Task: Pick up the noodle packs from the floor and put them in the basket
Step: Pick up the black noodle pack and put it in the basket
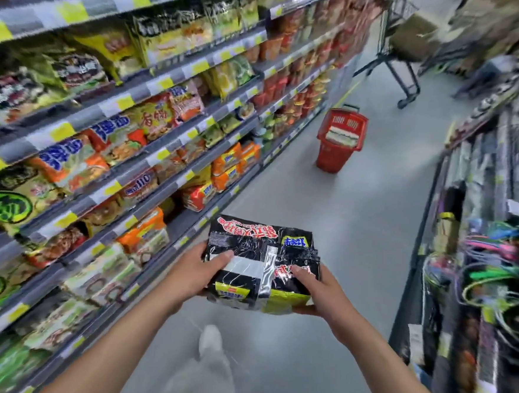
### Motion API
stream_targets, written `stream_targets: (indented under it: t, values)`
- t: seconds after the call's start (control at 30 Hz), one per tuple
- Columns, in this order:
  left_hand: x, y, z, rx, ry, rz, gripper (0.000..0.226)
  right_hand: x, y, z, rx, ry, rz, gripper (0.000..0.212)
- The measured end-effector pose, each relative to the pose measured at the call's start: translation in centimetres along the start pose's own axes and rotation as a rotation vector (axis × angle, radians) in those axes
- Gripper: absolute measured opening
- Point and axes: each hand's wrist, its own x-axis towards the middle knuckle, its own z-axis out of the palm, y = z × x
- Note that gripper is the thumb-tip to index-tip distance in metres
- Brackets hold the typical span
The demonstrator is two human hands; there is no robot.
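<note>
I hold a black noodle multipack (260, 257) with red and white lettering and yellow-green ends at chest height over the aisle floor. My left hand (196, 271) grips its left side, thumb on top. My right hand (314, 289) grips its right side from below, thumb on top. The red shopping basket (331, 161) stands on the floor farther down the aisle, well beyond the pack. Inside it lies a pale noodle pack (342, 136).
Shelves of noodle packs (117, 143) line the left side. A rack of goods and coloured cords (493, 258) runs along the right. A dark trolley (406, 53) stands at the aisle's far end. My shoe (211, 340) shows on the grey floor below.
</note>
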Motion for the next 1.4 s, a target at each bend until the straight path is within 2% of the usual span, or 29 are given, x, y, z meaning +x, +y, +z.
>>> stream_targets:
  t: [0.17,0.3,0.5,0.6,0.73,0.9,1.1,1.2,1.3,1.4]
  values:
    - [10.0,4.4,2.7,0.067,-0.103,0.027,0.026,7.2,-2.2,-3.4,0.056,0.091,0.027,0.015]
    - [19.1,8.5,4.0,0.139,-0.167,0.076,0.012,14.0,-5.2,-5.7,0.094,0.173,0.059,0.021]
    - [30.9,17.5,6.9,0.217,-0.307,0.126,0.013,23.7,-10.9,-9.6,0.177,0.291,0.078,0.02]
    - [36.5,21.9,9.5,0.231,-0.373,0.121,0.023,28.3,-13.3,-12.6,0.21,0.338,0.074,0.017]
    - [45.0,26.4,14.0,0.262,-0.397,0.099,0.01,35.1,-16.4,-18.1,0.227,0.381,0.079,0.014]
    - [54.1,32.3,20.5,0.24,-0.411,0.105,0.034,44.4,-19.8,-26.1,0.226,0.382,0.084,0.017]
    - [64.9,39.9,28.0,0.129,-0.353,0.035,0.013,56.1,-26.0,-35.7,0.198,0.352,0.085,0.015]
    - [70.8,43.6,30.5,0.094,-0.343,0.011,0.018,62.3,-29.5,-39.8,0.175,0.333,0.091,0.016]
    - [77.2,46.7,32.1,0.109,-0.347,0.013,0.034,68.8,-32.4,-43.0,0.139,0.308,0.085,0.015]
    - [83.6,49.5,33.6,0.088,-0.353,-0.001,0.033,75.0,-35.2,-45.5,0.117,0.301,0.098,0.016]
